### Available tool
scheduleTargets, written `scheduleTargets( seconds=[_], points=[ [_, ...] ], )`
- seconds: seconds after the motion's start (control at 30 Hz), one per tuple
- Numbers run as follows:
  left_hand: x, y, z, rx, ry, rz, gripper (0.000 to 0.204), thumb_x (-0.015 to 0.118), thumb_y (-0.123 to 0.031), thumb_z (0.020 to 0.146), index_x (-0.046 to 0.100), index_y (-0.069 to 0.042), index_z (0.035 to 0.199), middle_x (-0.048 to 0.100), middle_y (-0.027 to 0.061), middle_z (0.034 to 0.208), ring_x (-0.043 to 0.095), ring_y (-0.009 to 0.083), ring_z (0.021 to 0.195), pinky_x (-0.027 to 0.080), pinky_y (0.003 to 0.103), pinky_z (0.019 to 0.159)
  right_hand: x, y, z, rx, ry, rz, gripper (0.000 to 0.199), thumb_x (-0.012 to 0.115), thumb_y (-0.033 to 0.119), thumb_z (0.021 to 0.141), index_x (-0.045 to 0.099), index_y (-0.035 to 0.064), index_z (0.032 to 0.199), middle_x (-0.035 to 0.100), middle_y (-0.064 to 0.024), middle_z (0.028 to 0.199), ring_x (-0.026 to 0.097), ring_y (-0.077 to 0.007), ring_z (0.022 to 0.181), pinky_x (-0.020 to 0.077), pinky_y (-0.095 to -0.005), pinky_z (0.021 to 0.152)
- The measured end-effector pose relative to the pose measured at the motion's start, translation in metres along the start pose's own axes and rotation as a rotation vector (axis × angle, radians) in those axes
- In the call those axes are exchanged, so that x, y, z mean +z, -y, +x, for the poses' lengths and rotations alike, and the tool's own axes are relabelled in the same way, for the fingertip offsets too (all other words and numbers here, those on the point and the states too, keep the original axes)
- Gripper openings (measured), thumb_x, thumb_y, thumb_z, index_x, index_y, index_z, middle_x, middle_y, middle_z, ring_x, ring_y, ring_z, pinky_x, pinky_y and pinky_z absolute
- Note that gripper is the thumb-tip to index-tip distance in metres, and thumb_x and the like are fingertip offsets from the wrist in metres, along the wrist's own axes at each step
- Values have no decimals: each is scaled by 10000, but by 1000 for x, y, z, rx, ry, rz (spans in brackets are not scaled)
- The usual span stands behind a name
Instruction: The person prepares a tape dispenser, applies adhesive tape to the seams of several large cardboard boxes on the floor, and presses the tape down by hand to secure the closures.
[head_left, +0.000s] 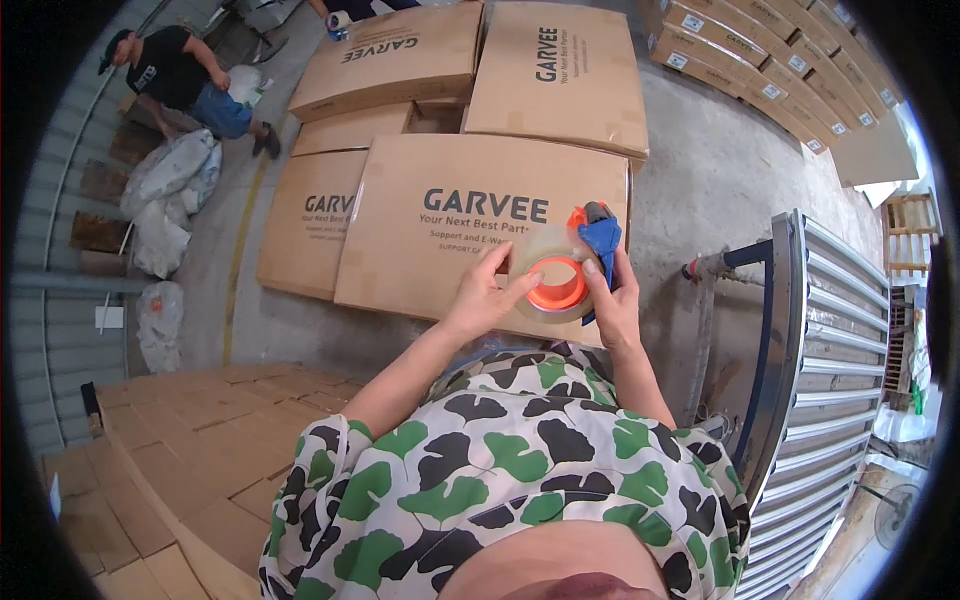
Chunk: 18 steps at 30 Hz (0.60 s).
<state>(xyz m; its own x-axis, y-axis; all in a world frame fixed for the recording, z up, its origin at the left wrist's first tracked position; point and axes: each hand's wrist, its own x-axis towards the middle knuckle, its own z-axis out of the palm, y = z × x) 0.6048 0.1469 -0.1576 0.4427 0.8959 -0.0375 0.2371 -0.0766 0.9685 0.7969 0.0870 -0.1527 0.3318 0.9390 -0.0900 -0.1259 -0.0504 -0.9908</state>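
Note:
I hold a tape gun (601,238) with a blue body and a wide roll of clear packing tape (534,262) on its orange hub. My right hand (618,302) wraps round the blue side, thumb along the roll. At the roll's left edge, my left hand (484,300) grips it with thumb and fingers. Some of the fingertips are hidden behind the tape. Below the tape gun lies a large flat brown carton (400,265) with dark printing. Two more big cartons, one at far left (390,60) and one at far right (555,85), lie beyond it.
A metal roller conveyor (825,340) stands at my right. Flat cardboard (215,420) is stacked at my lower left. Smaller cartons (770,65) are piled at the far right. A person (175,75) bends beside white bags (165,210) at the far left.

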Motion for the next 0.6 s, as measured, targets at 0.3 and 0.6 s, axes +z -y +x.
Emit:
scheduleTargets(
  seconds=[0.3, 0.6],
  points=[
    [-6, -14, -13, 54, 70, 14, 633, 699, -54, 793, 392, -20, 1345, 529, 88, 1190, 535, 162, 1081, 462, 310, 897, -26, 25, 4, 283, 333, 276, 916, 857, 68, 544, 408, 29, 1341, 547, -64, 1183, 499, -169, 1116, 364, -320, 1010],
    [-19, -6, 0, -108, 259, -209, 625, 747, -38, 665, 416, -55, 1195, 569, 81, 1105, 555, 155, 1026, 476, 315, 859, -37, 23, 16, 163, 458, -3, 1032, 933, 127, 451, 390, 3, 1320, 517, -75, 1231, 488, -193, 1157, 354, -341, 1029]
  ],
)
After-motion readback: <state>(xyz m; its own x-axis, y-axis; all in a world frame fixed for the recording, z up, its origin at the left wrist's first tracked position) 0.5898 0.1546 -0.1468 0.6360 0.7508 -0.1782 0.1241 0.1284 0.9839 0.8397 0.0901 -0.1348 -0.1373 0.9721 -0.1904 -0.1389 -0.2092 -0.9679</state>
